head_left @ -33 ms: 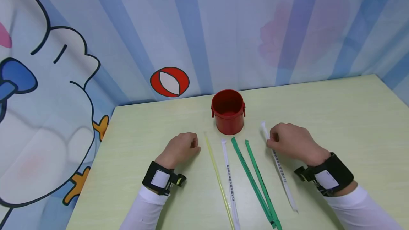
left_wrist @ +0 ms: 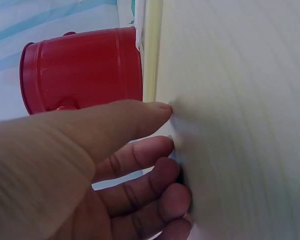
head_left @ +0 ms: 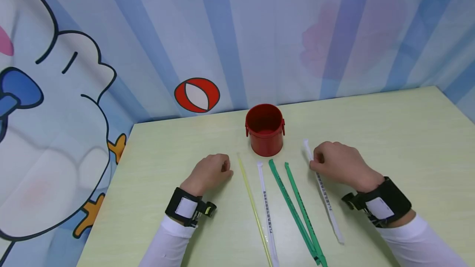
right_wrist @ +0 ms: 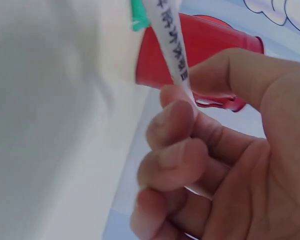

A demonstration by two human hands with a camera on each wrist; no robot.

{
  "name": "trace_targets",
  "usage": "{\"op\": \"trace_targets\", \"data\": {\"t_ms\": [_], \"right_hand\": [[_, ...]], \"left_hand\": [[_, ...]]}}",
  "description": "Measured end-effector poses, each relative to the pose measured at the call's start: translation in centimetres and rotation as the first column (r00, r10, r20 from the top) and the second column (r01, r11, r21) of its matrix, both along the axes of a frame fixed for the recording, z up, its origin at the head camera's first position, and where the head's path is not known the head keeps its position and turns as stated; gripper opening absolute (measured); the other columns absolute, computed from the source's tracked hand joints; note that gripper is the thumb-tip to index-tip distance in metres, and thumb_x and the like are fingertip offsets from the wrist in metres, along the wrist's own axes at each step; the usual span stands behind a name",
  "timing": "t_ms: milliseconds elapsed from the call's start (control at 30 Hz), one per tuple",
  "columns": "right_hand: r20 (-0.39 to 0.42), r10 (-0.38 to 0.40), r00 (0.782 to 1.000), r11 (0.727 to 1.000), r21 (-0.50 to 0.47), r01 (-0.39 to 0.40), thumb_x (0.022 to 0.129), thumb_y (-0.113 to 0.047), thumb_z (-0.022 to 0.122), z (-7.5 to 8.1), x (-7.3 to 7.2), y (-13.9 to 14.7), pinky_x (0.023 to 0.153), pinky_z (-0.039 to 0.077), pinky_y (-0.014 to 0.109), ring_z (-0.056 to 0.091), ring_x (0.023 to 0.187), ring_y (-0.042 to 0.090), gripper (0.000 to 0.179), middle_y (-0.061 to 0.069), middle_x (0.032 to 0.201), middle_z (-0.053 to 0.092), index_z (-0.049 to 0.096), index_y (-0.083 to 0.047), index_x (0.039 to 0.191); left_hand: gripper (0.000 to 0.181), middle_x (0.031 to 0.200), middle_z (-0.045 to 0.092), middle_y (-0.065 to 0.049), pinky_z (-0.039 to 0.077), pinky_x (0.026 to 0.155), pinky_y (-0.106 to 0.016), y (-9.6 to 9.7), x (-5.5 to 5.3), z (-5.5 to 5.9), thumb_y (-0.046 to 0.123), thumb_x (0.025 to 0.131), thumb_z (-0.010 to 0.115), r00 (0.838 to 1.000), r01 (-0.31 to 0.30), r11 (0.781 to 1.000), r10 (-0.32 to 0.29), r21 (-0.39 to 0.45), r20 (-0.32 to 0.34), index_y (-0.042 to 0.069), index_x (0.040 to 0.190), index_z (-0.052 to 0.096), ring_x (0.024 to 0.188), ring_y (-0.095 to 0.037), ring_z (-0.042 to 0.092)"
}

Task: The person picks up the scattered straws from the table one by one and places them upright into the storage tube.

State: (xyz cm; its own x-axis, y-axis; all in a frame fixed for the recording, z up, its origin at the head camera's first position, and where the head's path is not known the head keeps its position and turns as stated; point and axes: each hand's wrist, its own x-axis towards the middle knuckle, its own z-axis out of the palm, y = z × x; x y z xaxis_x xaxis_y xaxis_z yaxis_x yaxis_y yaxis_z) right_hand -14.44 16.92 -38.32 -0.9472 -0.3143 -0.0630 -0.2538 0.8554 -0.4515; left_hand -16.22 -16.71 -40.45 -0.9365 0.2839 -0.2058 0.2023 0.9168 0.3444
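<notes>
My right hand (head_left: 341, 166) pinches a white paper-wrapped straw (head_left: 327, 203) between thumb and fingers, above its middle. Dark printing runs along the wrapper, and in the right wrist view the held straw (right_wrist: 167, 37) slants up out of the pinch. My left hand (head_left: 209, 172) rests on the table with loosely curled fingers and holds nothing. Just right of it lies a thin yellow straw (head_left: 254, 207). Beside that are another white wrapped straw (head_left: 268, 213), a green wrapped straw (head_left: 291, 205) and a second green one (head_left: 305, 213), whose near ends come together.
A red bucket (head_left: 266, 137) with small side handles stands upright behind the straws, its inside showing no contents. The pale wooden table (head_left: 408, 135) ends at the back against a blue striped cloth (head_left: 256, 44) with cartoon prints.
The white straw in my right hand has shifted very slightly up and away from the near edge, together with the hand. The left hand and the other straws stay put.
</notes>
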Motion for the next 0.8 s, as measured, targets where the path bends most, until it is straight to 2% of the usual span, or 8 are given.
{"op": "trace_targets", "data": {"t_ms": [400,800], "right_hand": [[-0.164,-0.068,0.984,0.996,-0.068,0.058,0.092,-0.020,0.061,3.0,-0.6,-0.7,0.048,0.034,0.029,0.045,0.054,0.016,0.020,0.000,0.060,0.055,0.065,-0.011,0.075],[-0.338,-0.088,0.937,0.991,-0.122,0.049,0.095,-0.021,0.058,6.0,-1.6,-0.9,0.046,0.031,0.030,0.043,0.052,0.014,0.020,-0.001,0.065,0.062,0.069,-0.012,0.080]], "left_hand": [[0.018,0.073,0.056,-0.001,0.040,0.065,-0.029,0.0,0.1,-0.1,0.019,0.094,0.071,1.000,-0.003,1.000,0.003,-0.009,-0.002,0.014,0.081,0.059,0.071,-0.017,0.051],[0.018,0.073,0.056,-0.001,0.040,0.065,-0.029,0.1,0.0,-0.1,0.019,0.094,0.070,1.000,0.013,1.000,-0.013,-0.012,-0.024,0.014,0.080,0.059,0.071,-0.016,0.051]]}}
